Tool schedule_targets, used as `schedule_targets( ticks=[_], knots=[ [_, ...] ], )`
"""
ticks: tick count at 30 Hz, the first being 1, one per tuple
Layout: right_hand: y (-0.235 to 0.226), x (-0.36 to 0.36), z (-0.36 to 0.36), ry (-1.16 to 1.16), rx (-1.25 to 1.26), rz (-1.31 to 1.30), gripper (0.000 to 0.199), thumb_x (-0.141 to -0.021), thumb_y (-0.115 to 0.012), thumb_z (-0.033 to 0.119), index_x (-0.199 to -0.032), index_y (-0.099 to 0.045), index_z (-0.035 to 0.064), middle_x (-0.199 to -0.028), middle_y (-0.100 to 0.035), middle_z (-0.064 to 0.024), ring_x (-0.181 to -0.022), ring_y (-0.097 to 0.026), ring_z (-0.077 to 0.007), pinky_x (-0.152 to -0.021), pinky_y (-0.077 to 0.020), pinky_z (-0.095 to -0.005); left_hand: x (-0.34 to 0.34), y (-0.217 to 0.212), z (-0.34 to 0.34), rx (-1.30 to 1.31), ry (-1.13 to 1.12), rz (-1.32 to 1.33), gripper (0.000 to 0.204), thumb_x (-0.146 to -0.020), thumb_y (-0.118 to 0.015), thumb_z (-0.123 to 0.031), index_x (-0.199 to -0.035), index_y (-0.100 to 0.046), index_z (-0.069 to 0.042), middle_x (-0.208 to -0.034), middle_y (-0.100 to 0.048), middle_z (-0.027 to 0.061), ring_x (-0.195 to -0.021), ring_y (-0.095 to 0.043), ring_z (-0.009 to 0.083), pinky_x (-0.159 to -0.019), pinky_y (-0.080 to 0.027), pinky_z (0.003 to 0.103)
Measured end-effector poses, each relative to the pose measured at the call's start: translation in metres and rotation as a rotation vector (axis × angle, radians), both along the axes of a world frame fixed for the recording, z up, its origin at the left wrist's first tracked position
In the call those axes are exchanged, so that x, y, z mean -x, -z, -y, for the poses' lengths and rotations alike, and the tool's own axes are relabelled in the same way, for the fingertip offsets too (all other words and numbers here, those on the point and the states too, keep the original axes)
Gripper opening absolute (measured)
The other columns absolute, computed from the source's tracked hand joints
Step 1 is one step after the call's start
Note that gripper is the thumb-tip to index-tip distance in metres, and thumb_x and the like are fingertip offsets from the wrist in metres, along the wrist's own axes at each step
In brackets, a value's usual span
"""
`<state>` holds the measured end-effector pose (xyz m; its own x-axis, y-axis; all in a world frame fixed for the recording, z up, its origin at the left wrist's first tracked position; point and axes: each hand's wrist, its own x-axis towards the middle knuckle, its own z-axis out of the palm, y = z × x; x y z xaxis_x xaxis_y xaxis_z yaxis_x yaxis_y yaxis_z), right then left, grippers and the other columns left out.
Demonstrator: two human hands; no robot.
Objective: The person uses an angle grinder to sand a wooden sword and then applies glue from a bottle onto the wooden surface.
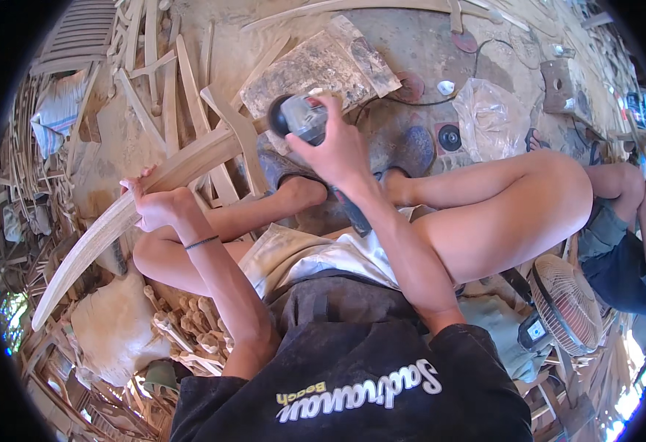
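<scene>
Left hand grips curved smooth wood piece; right hand clasps grinder.

There is one view, from a camera on the person's head, tipped steeply down over chest and lap. It sits close: the black shirt fills the bottom edge, and both forearms rise from there toward the middle. The wide lens bends straight wood into curves near the dark round rim. The top of the picture looks forward across the dusty floor; a fan stands lower right.
</scene>
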<state>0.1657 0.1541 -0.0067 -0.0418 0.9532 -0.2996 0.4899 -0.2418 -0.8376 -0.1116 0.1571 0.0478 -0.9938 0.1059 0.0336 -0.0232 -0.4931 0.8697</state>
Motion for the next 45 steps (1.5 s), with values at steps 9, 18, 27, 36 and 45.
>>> schedule_targets(
  ticks=[9,18,27,36,45],
  knots=[
    [-0.002,0.000,0.005,0.002,-0.054,-0.058,0.079,-0.085,-0.083,0.048,-0.146,-0.044,0.0155,-0.108,-0.076,-0.0283,-0.104,-0.072,-0.0504,-0.090,-0.0572,-0.0550,0.005,0.006,0.001,0.031,-0.015,-0.041,0.048,-0.092,-0.077,0.005,-0.122,-0.040,0.008,-0.094,-0.064,0.0195,-0.070,-0.062,0.0293,-0.062,-0.062,0.044],
    [0.013,-0.016,-0.002,0.118,-0.040,0.075,0.075,-0.086,-0.083,0.045,-0.144,-0.047,0.0149,-0.107,-0.076,-0.0290,-0.104,-0.073,-0.0494,-0.089,-0.0570,-0.0547,0.005,0.010,-0.001,0.179,-0.024,-0.234,0.039,-0.098,-0.073,-0.002,-0.117,-0.042,0.009,-0.092,-0.069,0.0214,-0.073,-0.068,0.0281,-0.065,-0.064,0.046],
    [-0.011,0.006,0.001,-0.011,-0.026,-0.062,0.078,-0.085,-0.084,0.049,-0.142,-0.047,0.0113,-0.109,-0.076,-0.0277,-0.102,-0.073,-0.0489,-0.088,-0.0574,-0.0545,0.007,0.018,-0.008,0.382,-0.129,-0.471,0.035,-0.099,-0.071,-0.003,-0.103,-0.038,0.007,-0.089,-0.071,0.0259,-0.071,-0.069,0.0242,-0.061,-0.063,0.040],
    [0.016,-0.023,-0.006,0.137,0.006,0.084,0.080,-0.085,-0.083,0.048,-0.144,-0.045,0.0105,-0.112,-0.074,-0.0308,-0.108,-0.071,-0.0505,-0.093,-0.0550,-0.0564,0.007,0.016,-0.011,0.302,-0.110,-0.485,0.034,-0.098,-0.070,0.003,-0.107,-0.038,0.008,-0.087,-0.068,0.0236,-0.072,-0.069,0.0236,-0.065,-0.062,0.038],
    [-0.001,-0.003,0.000,-0.024,-0.061,-0.056,0.082,-0.083,-0.084,0.050,-0.143,-0.046,0.0090,-0.109,-0.075,-0.0299,-0.103,-0.073,-0.0493,-0.090,-0.0577,-0.0530,0.002,0.011,-0.013,0.217,-0.018,-0.467,0.039,-0.096,-0.072,0.005,-0.115,-0.039,0.013,-0.092,-0.068,0.0251,-0.075,-0.071,0.0271,-0.067,-0.065,0.042]
  ],
)
